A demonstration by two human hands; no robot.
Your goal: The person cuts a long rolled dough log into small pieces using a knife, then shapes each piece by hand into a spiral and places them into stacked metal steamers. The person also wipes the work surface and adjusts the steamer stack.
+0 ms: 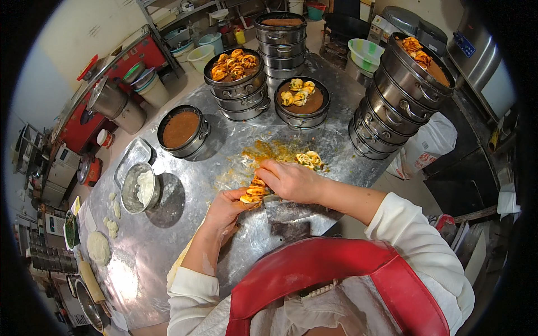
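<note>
A strip of layered dough (254, 191), streaked orange with seasoning, is stretched between my two hands above the steel table. My left hand (227, 208) pinches its lower end. My right hand (290, 179) grips the upper end, and its fingers hide that part of the strip. Just beyond my right hand lie shaped rolls (309, 159) of pale dough flecked with green. Orange seasoning residue (269, 150) is smeared over the tabletop past my fingers. A flat metal blade (286, 208), partly covered by my right wrist, seems to lie beneath it.
Steamer stacks with orange rolls stand at the back (235, 67) and the right (399, 96). A low steamer (302, 101) holds yellowish rolls; another (181, 130) shows its brown liner. At left are a flour bowl (141, 187), a dough lump (98, 248) and a rolling pin (91, 281).
</note>
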